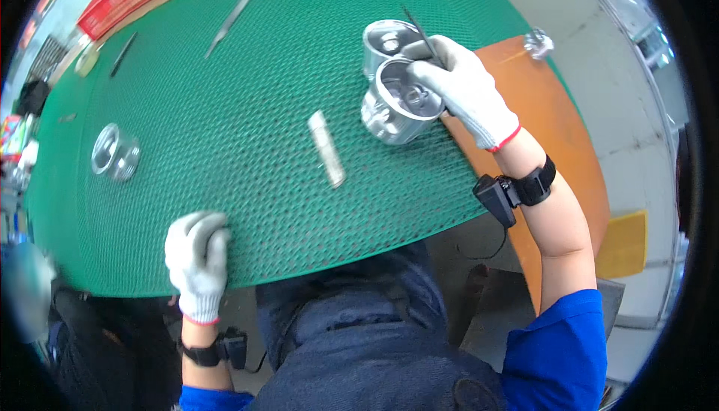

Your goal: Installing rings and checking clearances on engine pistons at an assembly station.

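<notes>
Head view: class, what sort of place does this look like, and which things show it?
Probably a workshop or factory workstation: a green textured mat serves as work surface, and a white-gloved right hand holds a thin dark tool at two shiny cups.

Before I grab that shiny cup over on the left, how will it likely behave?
The shiny cup might slip, given its glossy surface. Its rounded shape could also let it roll if knocked onto its side. Being hollow, it's probably fairly light.
</notes>
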Available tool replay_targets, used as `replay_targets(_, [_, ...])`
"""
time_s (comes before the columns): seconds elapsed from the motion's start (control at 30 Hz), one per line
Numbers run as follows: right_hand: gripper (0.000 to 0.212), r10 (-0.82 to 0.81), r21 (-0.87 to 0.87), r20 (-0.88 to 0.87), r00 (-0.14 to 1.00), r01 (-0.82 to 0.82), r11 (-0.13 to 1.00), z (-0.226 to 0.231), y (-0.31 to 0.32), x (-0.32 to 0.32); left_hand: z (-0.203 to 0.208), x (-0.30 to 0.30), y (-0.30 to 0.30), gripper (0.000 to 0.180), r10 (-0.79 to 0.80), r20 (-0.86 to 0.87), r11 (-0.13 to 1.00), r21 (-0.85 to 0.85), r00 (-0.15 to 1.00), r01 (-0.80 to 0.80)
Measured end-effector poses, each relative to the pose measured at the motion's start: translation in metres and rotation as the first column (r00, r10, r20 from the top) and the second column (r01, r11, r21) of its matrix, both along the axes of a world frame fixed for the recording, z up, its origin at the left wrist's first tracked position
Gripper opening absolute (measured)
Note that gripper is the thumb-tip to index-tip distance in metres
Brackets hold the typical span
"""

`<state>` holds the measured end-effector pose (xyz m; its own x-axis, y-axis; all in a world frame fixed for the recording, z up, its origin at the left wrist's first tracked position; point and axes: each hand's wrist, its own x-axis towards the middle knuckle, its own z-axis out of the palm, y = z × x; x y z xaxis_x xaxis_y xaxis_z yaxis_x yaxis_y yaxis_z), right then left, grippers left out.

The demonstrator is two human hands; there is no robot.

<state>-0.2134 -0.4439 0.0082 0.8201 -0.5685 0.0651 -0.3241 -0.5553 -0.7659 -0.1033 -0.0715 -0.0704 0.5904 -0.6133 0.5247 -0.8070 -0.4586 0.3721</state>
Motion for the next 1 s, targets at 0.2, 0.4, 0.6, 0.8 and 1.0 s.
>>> replay_targets(0.2, [0.029,0.32,-0.055,0.126,0.939,-0.315,0.947,-0.039,0.089,0.036,-0.004,0.003,0.0,0.02,-0.009,0.014,1.0,-0.025,1.0,0.01])
replay_targets(0.4, [0.044,0.26,0.287,0.064,0.963,-0.268,0.92,-0.015,0.11,-0.007,0.006,-0.007,0.004,0.025,-0.024,0.037,0.998,-0.061,0.999,0.026])
replay_targets(0.6, [0.049,0.055,0.463,0.016,0.998,-0.056,0.884,-0.02,0.114,-0.064,0.042,-0.037,-0.044,0.051,-0.382,0.18,0.924,0.056,0.907,0.378])
replay_targets(0.8, [0.045,-0.03,0.6,0.047,0.998,-0.005,0.8,-0.047,0.129,-0.093,0.048,-0.043,-0.035,0.05,-0.305,-0.055,0.95,0.049,0.951,0.308])
replay_targets(1.0, [0.042,0.098,0.616,0.011,0.995,-0.084,0.783,-0.052,0.133,-0.103,0.033,-0.045,-0.018,0.028,-0.197,-0.195,0.978,0.031,0.961,0.207])
